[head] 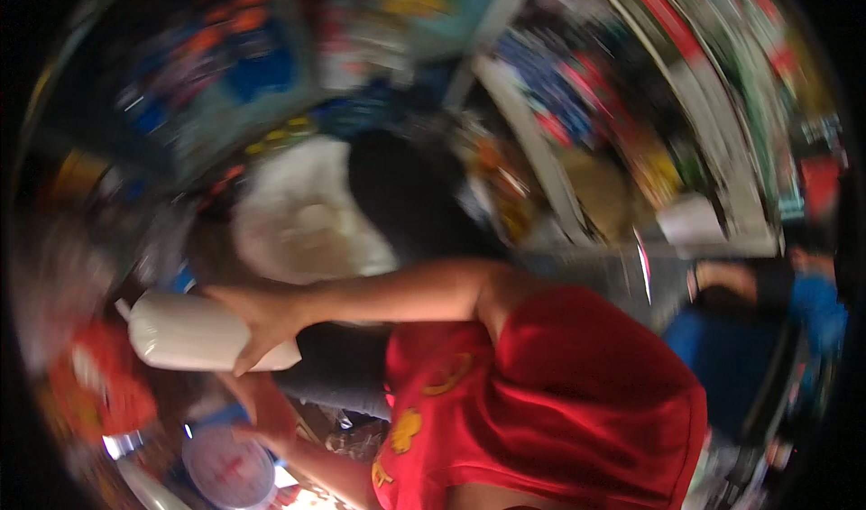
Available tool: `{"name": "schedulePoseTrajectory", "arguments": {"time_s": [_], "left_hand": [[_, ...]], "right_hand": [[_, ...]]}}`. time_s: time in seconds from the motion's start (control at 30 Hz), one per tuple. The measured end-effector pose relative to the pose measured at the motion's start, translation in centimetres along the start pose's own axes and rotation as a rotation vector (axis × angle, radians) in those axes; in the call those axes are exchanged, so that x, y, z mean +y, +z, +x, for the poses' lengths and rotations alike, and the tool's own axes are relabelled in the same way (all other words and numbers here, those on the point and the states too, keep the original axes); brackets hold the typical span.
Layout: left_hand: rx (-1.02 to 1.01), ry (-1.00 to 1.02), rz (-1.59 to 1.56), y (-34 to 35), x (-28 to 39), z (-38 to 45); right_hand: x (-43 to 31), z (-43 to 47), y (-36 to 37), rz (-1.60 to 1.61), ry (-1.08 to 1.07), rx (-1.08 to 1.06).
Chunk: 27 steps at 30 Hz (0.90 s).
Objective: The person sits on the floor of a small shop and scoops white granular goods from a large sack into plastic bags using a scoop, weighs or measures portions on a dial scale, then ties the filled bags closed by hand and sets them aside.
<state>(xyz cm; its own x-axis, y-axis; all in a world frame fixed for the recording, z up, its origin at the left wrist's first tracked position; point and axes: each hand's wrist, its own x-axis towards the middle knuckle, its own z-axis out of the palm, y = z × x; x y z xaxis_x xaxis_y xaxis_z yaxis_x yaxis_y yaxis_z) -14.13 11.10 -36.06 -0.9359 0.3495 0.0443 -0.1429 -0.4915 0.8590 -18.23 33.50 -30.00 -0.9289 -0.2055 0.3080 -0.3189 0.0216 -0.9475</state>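
Note:
My right hand (260, 317) spreads over a filled, whitish plastic bag (189, 334), with its thumb along the near side. The bag lies sideways and looks tightly packed. My left hand (260, 402) is below it in the picture; its fingers reach the bag's lower edge and are partly hidden behind it. A large open white sack (304, 219) with pale contents lies just beyond my right forearm, beside my dark-clothed leg. Under my left hand sits a round, translucent tub (229, 466) with a reddish mark. Motion blur hides finer detail.
Shelves (710, 131) of blurred packets curve along the upper right. Blue and orange goods (257, 63) stand at the upper left. A red-orange bag (101, 381) is at the left edge. At the far right, another person's arm (727, 280) shows near a blue surface.

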Motion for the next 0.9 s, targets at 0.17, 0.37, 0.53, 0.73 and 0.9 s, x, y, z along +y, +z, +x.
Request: {"name": "schedulePoseTrajectory", "arguments": {"time_s": [0.17, 0.37, 0.53, 0.73, 0.9], "left_hand": [[-0.312, -0.179, 0.997, 2.1, 4.6, 8.5], [-0.113, -1.135, 0.850, -4.2, -1.7, 14.7], [-0.007, -0.981, 0.885, -4.0, -2.3, 12.4], [-0.079, -0.811, 1.175, -9.3, -1.6, 13.8], [-0.251, -0.742, 1.211, -13.6, -0.6, 14.2]], "right_hand": [[-5.6, -17.7, -10.7, 0.169, 0.277, 0.076], [-15.5, -42.5, -12.1, -0.293, 1.047, 0.231], [-13.8, -55.5, -10.3, -0.094, 1.762, 0.329], [1.8, -66.8, -7.9, 0.045, 1.810, 0.675], [12.1, -68.9, -2.9, -0.305, 1.408, 0.970]]}}
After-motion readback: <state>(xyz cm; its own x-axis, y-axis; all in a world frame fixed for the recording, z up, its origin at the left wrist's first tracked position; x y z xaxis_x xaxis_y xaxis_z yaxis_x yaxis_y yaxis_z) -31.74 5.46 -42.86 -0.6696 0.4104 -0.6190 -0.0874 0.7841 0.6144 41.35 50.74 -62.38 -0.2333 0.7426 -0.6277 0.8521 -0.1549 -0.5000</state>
